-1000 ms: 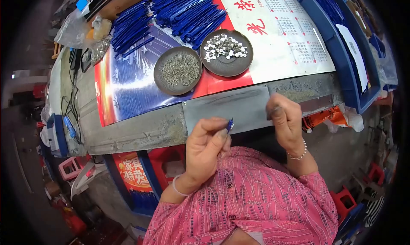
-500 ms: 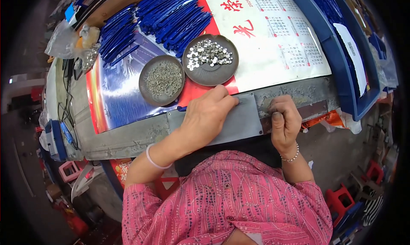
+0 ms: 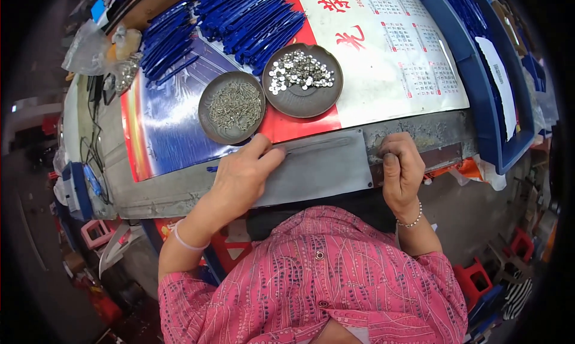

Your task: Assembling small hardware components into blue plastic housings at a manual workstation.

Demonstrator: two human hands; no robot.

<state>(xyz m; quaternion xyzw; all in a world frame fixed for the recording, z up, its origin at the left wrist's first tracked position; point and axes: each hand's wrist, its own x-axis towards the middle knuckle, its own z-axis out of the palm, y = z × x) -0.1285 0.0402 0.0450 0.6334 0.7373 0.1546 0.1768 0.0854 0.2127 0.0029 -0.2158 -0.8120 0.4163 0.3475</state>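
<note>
My left hand (image 3: 244,171) is closed over the left end of a grey metal plate (image 3: 320,173) at the table's front edge. The blue tip of a slim piece (image 3: 212,169) sticks out to the left of this hand; the fingers hide the rest. Closed fingers on my right hand (image 3: 402,171) rest by the plate's right end, and whatever they may hold is hidden. Beyond the left hand stands a round dark dish (image 3: 203,123) of small metal pins (image 3: 235,106). A second dark dish (image 3: 306,107) beside it holds small shiny round discs (image 3: 299,71).
Piles of slim blue pieces (image 3: 248,29) lie on the far side, over a printed calendar sheet (image 3: 383,92). A blue plastic bin (image 3: 509,149) flanks the table on the right. Clear plastic bags (image 3: 90,50) and dark cables (image 3: 93,155) are at the left.
My left hand has slid left along the plate, and the blue tip has moved left with it. More of the plate shows now. My right hand has stayed nearly in place.
</note>
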